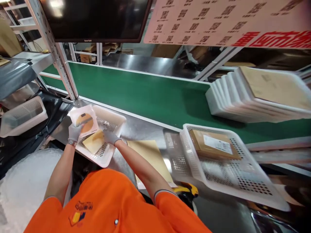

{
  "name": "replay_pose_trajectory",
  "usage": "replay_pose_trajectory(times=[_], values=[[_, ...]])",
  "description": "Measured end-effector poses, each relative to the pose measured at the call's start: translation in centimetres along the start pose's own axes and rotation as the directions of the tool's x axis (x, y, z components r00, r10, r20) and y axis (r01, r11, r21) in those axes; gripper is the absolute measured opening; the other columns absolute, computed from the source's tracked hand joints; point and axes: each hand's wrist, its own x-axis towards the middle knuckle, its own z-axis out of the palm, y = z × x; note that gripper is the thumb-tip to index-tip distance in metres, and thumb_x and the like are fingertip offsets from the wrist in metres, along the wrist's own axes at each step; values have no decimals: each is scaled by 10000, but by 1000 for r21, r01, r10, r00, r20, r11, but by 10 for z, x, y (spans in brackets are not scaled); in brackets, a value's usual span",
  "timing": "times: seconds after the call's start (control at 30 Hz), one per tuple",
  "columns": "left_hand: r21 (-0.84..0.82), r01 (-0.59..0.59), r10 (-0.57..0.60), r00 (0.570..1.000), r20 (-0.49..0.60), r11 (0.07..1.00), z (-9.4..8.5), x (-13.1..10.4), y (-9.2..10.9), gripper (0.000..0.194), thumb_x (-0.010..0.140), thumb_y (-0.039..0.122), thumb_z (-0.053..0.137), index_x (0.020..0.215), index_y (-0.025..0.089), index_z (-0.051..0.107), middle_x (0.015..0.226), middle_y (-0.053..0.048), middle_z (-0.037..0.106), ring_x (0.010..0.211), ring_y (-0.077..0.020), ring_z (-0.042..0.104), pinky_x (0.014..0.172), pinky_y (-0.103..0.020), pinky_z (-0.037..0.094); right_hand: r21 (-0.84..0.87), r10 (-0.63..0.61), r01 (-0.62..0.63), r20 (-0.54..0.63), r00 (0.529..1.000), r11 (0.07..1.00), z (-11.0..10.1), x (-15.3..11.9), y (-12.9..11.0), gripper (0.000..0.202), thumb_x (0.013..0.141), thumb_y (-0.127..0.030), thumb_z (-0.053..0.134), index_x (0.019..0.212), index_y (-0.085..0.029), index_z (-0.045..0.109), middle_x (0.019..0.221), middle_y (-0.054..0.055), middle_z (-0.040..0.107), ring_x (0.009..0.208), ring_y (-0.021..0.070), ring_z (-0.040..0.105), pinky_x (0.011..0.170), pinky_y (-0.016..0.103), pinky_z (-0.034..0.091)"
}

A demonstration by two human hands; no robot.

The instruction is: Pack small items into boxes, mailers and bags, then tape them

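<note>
My left hand (75,132), in a light glove, grips the lower left edge of a flat square package (85,121) with a round orange-brown pattern. My right hand (109,136), gloved too, is closed at the right end of a small yellow packet (94,142); its fingertips are blurred. Both items are over a white perforated basket (107,159) on the metal table. Inside the basket, near my right hand, lies a small clear-wrapped item (103,123). A large yellow padded envelope (152,155) lies on the table under my right forearm.
Right of the envelope, another white basket (250,197) holds a brown labelled box (213,144). Behind runs a green conveyor (145,95) with stacked baskets (233,97) on it. A yellow-black tool (188,189) lies near my right elbow. Bubble wrap (31,181) stands at left.
</note>
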Motion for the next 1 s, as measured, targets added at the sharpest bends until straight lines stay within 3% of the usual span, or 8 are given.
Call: replay_pose_trajectory(times=[0.1, 0.2, 0.33, 0.47, 0.6, 0.77, 0.87, 1.0], values=[[-274, 68, -66, 998, 15, 959, 0, -17, -13, 565, 631, 435, 1053, 1033, 95, 850, 1002, -151, 883, 1026, -356, 849, 927, -449, 720, 81, 113, -104, -115, 987, 991, -12, -10, 15, 426, 1070, -187, 538, 1437, -62, 716, 1172, 222, 835, 1058, 323, 786, 938, 379, 581], [-448, 186, -102, 974, 204, 874, 25, -39, -16, 719, 487, 490, 1114, 1038, 111, 850, 1039, -170, 882, 1028, -398, 851, 973, -535, 715, 285, 201, -110, -312, 928, 952, -25, -37, 33, 503, 1185, -368, 335, 1450, -156, 706, 1262, 181, 819, 1141, 320, 776, 965, 407, 596], [-502, 321, -39, 869, 493, 803, 93, -82, -7, 781, 470, 484, 1133, 1107, 130, 852, 1152, -198, 874, 1143, -446, 834, 1021, -562, 697, 380, 160, 81, -560, 813, 921, -30, -84, 45, 559, 1168, -454, 369, 1564, -173, 647, 1417, 190, 765, 1286, 342, 721, 1095, 479, 585], [-468, 397, -4, 766, 643, 790, 163, -131, -1, 734, 463, 441, 1118, 1090, 159, 859, 1148, -160, 884, 1194, -439, 819, 1046, -533, 687, 235, 235, -122, -545, 805, 964, -20, -123, 53, 676, 1106, -384, 545, 1714, -88, 508, 1479, 272, 704, 1299, 376, 696, 1103, 480, 585], [-426, 464, -61, 729, 682, 777, 205, -167, -6, 690, 422, 357, 1114, 1027, 160, 847, 1150, -160, 881, 1159, -410, 828, 1064, -528, 677, 188, 282, -212, -573, 769, 959, -4, -170, 87, 533, 1094, -326, 597, 1591, -142, 650, 1502, 252, 717, 1317, 382, 673, 1120, 485, 578], [-340, 564, -135, 638, 758, 752, 233, -195, -10, 762, 368, 300, 1137, 1047, 137, 833, 1124, -189, 880, 1091, -424, 839, 1055, -607, 678, 373, 411, -180, -760, 503, 910, 28, -232, 145, 466, 1068, -351, 584, 1470, -159, 720, 1498, 228, 711, 1403, 383, 625, 1243, 601, 503], [-285, 481, -125, 657, 744, 829, 247, -213, -1, 597, 498, 269, 1112, 1008, 134, 835, 1100, -186, 885, 1078, -399, 854, 1053, -590, 689, 600, 569, -97, -677, 467, 794, 46, -249, 168, 497, 1000, -447, 648, 1419, -196, 740, 1402, 191, 760, 1312, 366, 680, 1154, 571, 570], [114, -28, -73, 617, 784, 993, 259, -239, 10, 199, 887, 282, 869, 726, 186, 802, 732, -90, 835, 848, -258, 864, 828, -358, 729, 859, 705, 19, -433, 561, 512, 59, -259, 183, 421, 899, -537, 697, 1130, -201, 801, 1036, 115, 834, 999, 320, 757, 918, 452, 637]])
